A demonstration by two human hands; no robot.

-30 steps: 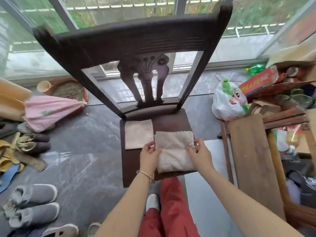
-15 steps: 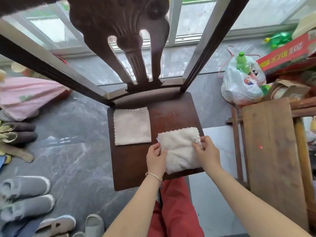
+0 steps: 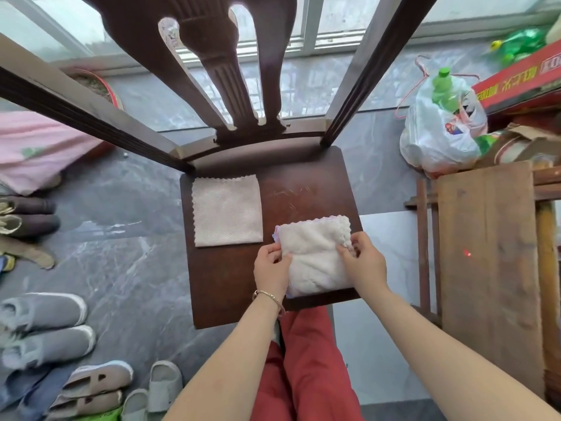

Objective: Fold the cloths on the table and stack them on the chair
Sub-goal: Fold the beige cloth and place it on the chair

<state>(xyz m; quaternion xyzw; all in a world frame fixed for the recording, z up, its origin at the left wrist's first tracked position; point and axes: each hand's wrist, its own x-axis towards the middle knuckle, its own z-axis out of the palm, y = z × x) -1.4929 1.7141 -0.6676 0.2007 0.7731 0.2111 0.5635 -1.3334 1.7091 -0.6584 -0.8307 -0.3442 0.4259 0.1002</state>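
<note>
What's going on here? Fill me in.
A person is putting folded cloths on a dark wooden chair. Both hands hold a fluffy white cloth at the seat's front right corner: the left hand grips its left edge, the right hand its right edge. A flat beige cloth already lies folded on the seat's left side, apart from the white one, so they are not stacked yet.
</note>
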